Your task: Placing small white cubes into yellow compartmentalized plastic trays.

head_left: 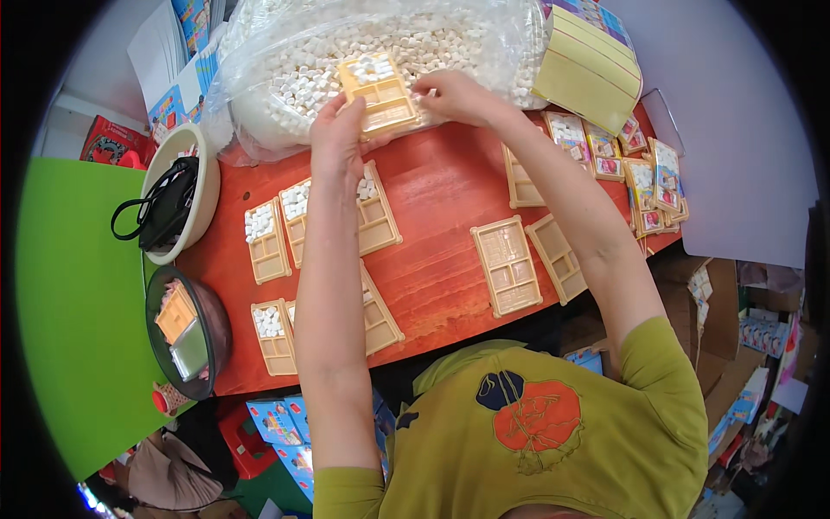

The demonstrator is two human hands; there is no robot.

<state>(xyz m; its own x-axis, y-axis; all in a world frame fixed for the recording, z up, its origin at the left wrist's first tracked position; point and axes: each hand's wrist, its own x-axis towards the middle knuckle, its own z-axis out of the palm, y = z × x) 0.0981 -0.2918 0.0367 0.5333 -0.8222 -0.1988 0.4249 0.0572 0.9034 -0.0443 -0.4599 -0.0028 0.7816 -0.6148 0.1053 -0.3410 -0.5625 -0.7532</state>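
In my left hand [339,130] is a cream plastic compartment tray [389,111], tilted above the bag, with small white pieces [370,67] in its far compartment. My right hand [458,97] is just right of that tray, fingers curled inward; whether a piece is in them cannot be made out. Beyond both hands lies a large clear plastic bag [251,78] full of small white pieces [441,43]. Left of my left forearm, similar trays [271,259] hold white pieces in their far compartments. Bare trays [507,268] lie between my arms.
Packed trays [666,177] are piled at the right table edge, beside a yellow sheet [596,65]. At the left stand a cream tub [207,186] holding a black bag [169,203] and a dark bowl [220,333] with trays. The red table [424,216] lies beneath.
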